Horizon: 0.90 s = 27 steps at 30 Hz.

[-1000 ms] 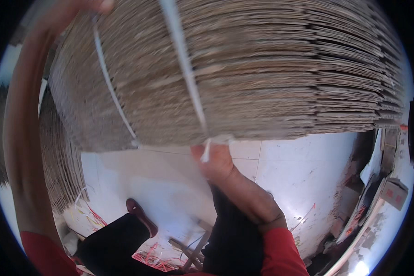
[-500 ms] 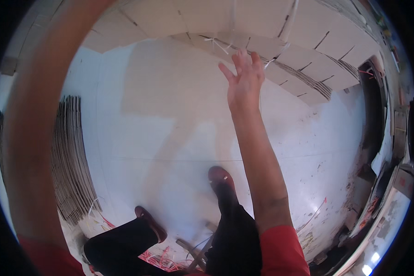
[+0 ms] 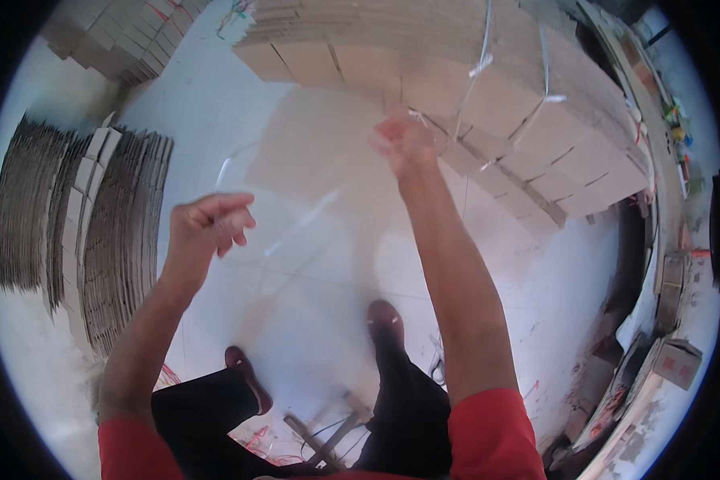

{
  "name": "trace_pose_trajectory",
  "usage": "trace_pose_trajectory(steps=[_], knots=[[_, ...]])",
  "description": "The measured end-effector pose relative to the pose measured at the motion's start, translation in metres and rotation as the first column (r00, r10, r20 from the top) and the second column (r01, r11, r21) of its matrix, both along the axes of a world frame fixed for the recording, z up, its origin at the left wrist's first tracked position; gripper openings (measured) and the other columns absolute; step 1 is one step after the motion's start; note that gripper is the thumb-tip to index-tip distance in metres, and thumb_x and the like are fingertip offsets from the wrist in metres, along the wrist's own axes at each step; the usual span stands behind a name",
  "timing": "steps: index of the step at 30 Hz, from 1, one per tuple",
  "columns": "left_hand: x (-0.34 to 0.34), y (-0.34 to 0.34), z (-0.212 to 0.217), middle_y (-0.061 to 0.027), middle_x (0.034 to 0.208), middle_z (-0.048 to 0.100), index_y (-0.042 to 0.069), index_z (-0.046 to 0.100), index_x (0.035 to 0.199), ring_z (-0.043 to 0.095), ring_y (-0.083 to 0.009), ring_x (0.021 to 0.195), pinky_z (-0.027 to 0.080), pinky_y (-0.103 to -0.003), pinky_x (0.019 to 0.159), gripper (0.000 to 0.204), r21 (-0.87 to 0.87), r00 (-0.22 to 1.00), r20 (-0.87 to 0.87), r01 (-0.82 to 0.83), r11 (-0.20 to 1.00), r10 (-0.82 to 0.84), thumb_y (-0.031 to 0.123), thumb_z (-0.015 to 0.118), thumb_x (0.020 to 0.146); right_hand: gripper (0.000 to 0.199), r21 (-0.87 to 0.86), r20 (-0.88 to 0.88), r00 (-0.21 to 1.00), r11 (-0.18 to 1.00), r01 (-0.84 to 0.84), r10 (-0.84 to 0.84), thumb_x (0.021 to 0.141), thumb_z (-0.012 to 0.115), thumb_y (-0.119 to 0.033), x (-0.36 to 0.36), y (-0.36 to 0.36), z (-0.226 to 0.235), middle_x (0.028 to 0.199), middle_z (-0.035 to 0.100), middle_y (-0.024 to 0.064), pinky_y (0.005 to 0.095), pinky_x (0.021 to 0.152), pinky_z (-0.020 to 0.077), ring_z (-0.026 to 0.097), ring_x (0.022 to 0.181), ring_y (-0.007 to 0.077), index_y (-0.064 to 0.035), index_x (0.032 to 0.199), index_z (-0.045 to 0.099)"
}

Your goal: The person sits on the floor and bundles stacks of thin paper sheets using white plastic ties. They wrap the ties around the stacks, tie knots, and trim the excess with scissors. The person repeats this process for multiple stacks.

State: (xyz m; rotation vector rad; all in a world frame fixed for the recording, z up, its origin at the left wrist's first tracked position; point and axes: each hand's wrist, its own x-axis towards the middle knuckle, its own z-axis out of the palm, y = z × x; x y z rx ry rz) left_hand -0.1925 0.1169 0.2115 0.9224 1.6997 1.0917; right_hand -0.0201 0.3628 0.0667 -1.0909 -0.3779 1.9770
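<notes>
My left hand (image 3: pixel 204 236) is over the floor left of centre, its fingers curled in. A thin, pale translucent strap (image 3: pixel 300 224) loops through the air on both sides of it and appears to run into its fingers. My right hand (image 3: pixel 408 148) reaches forward to the near edge of a big stack of flat brown cardboard (image 3: pixel 448 88). Motion smears its fingers, so I cannot see whether they hold anything. White straps (image 3: pixel 485 64) run around the cardboard stack, and slots show along its side.
Folded cardboard sheets (image 3: pixel 128 232) stand on edge at the left, with another cardboard pile (image 3: pixel 128 36) beyond them. Pink strap scraps (image 3: pixel 256 440) and a wooden stand (image 3: pixel 328 444) are by my feet. A cluttered shelf (image 3: pixel 672 264) lines the right side.
My left arm has come down from the far upper left, bringing that hand over the floor. The pale strap now shows beside it. My right hand has moved slightly down and left, its fingers blurring.
</notes>
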Motion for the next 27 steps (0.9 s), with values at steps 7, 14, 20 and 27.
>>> trace_pose_trajectory(steps=[7,14,20,27], knots=[[-0.034,0.032,-0.037,-0.0166,0.113,0.054,-0.006,0.044,0.122,0.054,-0.0222,0.1,0.045,-0.032,0.079,0.055,0.081,0.931,0.358,-0.104,0.991,0.068,0.032,0.059,0.085,0.022,0.858,0.442,0.773,0.466,-0.216,-0.456,0.083,0.062,-0.021,0.066,0.019,0.124,0.06,0.055,0.0012,0.0288,0.06,0.048,0.054,0.056,0.0149,-0.0023,0.072,0.06],[-0.045,0.195,-0.093,-0.0232,0.129,0.032,-0.01,0.02,0.132,0.029,-0.0327,0.127,0.026,-0.054,0.102,0.095,0.137,0.685,0.669,-0.495,0.858,0.288,0.056,0.061,0.078,0.065,0.238,0.274,0.865,0.901,0.362,-0.42,0.083,0.059,-0.045,0.183,0.006,0.053,0.11,0.044,0.0196,0.0447,0.082,0.0459,0.05,0.098,0.0277,0.0072,0.116,0.037],[-0.029,0.245,-0.146,-0.0245,0.139,0.018,-0.008,0.011,0.136,0.022,-0.0345,0.13,0.021,-0.053,0.106,0.108,0.093,0.605,0.746,-0.508,0.856,0.278,0.063,0.062,0.072,0.095,0.134,-0.025,0.975,0.966,0.221,-0.219,0.084,0.047,-0.06,0.176,0.026,-0.002,0.138,0.022,0.0262,0.0557,0.101,0.0292,0.027,0.129,0.0367,0.008,0.137,0.006],[0.01,0.283,-0.131,-0.0099,0.127,0.046,0.003,0.04,0.126,0.041,-0.0257,0.12,0.033,-0.045,0.102,0.055,0.423,0.631,0.775,-0.514,0.746,-0.005,0.041,0.053,0.089,0.083,0.144,-0.582,0.771,0.901,0.41,-0.258,0.089,0.039,-0.056,0.135,0.033,-0.002,0.136,0.024,0.0244,0.058,0.103,0.0274,0.025,0.129,0.0383,0.0046,0.137,0.009]])
